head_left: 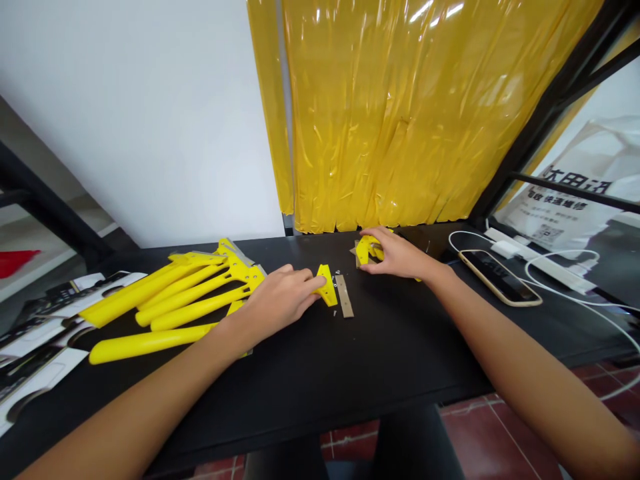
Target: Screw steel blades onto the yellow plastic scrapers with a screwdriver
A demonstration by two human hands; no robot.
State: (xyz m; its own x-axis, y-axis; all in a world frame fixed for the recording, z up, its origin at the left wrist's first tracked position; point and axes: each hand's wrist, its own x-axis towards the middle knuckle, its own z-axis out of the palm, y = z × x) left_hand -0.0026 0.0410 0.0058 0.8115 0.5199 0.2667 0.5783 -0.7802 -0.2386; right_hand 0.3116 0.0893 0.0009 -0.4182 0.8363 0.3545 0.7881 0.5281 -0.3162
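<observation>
My left hand [284, 297] is closed in a pinch on a yellow scraper head [327, 287] over the table; any handle is hidden behind my hand. Just right of that head lies a flat metal blade [345, 297] with small holes. Tiny screws [335, 279] are scattered beside the blade. Farther back and to the right, my right hand [391, 253] has its fingers curled round a yellow plastic piece [367, 248], with thin blade-like strips partly visible beside it. Several yellow scrapers [195, 293] with long handles lie in a pile left of my left hand.
White and black printed cardboard pieces [37, 373] lie at the left end of the black table [320, 373]. A phone [500, 277], white cables and a power strip [540, 259] occupy the right side. Yellow plastic curtain [400, 120] hangs at the back edge, near a white bag [565, 187].
</observation>
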